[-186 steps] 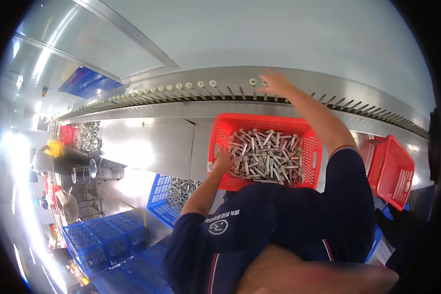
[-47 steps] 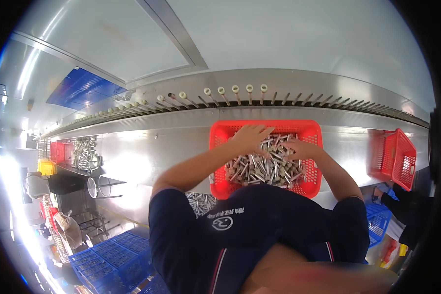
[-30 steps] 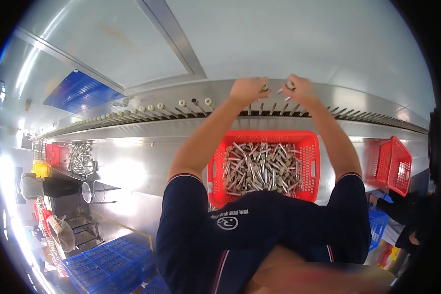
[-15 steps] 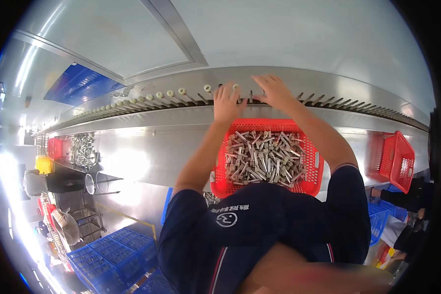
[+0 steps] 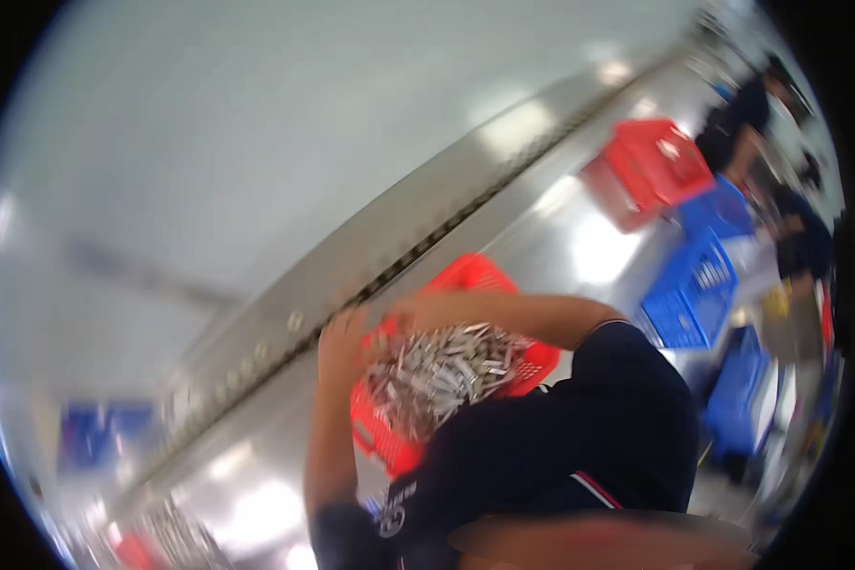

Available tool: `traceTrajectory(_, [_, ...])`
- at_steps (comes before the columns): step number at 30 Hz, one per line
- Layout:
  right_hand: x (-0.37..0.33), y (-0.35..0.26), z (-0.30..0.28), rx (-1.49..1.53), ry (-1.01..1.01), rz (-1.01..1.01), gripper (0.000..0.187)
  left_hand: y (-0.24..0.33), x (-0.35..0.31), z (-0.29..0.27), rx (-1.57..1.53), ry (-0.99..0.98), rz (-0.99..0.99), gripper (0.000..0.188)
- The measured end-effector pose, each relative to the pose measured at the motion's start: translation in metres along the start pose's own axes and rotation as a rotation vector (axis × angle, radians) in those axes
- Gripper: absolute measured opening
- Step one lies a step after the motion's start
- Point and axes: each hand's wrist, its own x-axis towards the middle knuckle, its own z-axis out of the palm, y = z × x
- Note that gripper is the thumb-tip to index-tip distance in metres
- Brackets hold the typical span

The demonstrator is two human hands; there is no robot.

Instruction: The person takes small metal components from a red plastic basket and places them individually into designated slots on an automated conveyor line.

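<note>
A red plastic basket (image 5: 539, 366) full of short silvery metal parts (image 5: 461, 366), with rod-like shanks, sits in front of my body. My left hand (image 5: 344, 334) is at the slotted rail (image 5: 413, 255), just beyond the basket's left corner. My right hand (image 5: 396, 315) reaches across the basket's far side toward the left hand. Motion smears the fingers of both hands, so what they hold, if anything, does not show. Pale round caps (image 5: 295, 320) top several pins along the rail left of my hands; farther right the pins look dark and bare.
A second red basket (image 5: 660, 171) stands on the metal ledge to the right, beside blue crates (image 5: 691, 294). Other people (image 5: 739, 119) are at the far right. A smooth pale panel (image 5: 256, 123) rises behind the rail. More metal parts (image 5: 176, 537) lie at lower left.
The whole view has tilted and blurred as my head turned to the right. My hands, formerly apart at the rail, are now closer together, with the right hand lower over the basket's far side.
</note>
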Motion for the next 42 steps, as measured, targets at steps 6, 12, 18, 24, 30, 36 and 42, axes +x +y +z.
traceTrajectory(6, [0.023,0.09,0.05,-0.502,0.235,-0.536,0.052,-0.045,0.021,-0.006,0.379,0.193,-0.055,0.06])
traceTrajectory(12, [0.006,0.073,0.039,-0.248,0.245,-0.418,0.038,-0.083,0.059,0.011,0.161,0.279,-0.012,0.02])
traceTrajectory(18, [-0.002,0.11,0.051,-0.349,0.121,-0.294,0.037,0.032,0.052,-0.083,0.101,0.076,-0.019,0.028])
traceTrajectory(24, [-0.014,0.088,0.028,-0.225,0.234,-0.259,0.03,0.005,-0.055,0.039,0.031,-0.012,0.064,0.063])
traceTrajectory(30, [0.078,-0.002,0.018,-0.503,0.621,-0.604,0.038,-0.043,-0.05,-0.017,0.262,0.561,-0.36,0.055])
traceTrajectory(36, [0.159,-0.049,0.005,-0.712,0.189,-0.457,0.043,-0.082,0.017,-0.02,0.378,-0.325,-0.401,0.051])
traceTrajectory(42, [0.096,-0.086,-0.032,-0.35,0.544,-0.629,0.031,-0.059,0.037,-0.063,0.203,0.02,-0.336,0.016])
